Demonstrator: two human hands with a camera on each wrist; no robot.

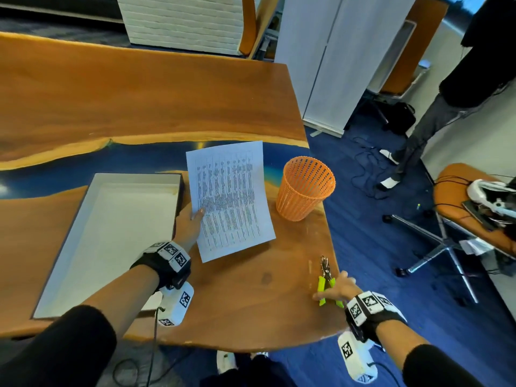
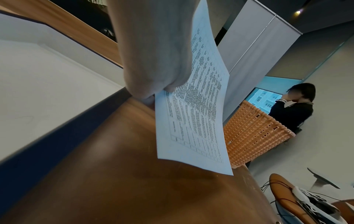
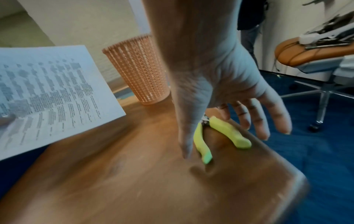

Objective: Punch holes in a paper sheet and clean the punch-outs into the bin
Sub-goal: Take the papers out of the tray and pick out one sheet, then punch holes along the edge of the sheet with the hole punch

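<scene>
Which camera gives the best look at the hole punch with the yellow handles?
The right wrist view: the hole punch lies close, handles spread, under the right hand. The head view shows it small but whole; the left wrist view misses it.

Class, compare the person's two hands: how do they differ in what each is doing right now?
The left hand pinches the paper sheet above the table; the right hand reaches over the hole punch, which lies on the table. Left fingers are curled; right fingers are spread. Both wear wrist cameras.
</scene>
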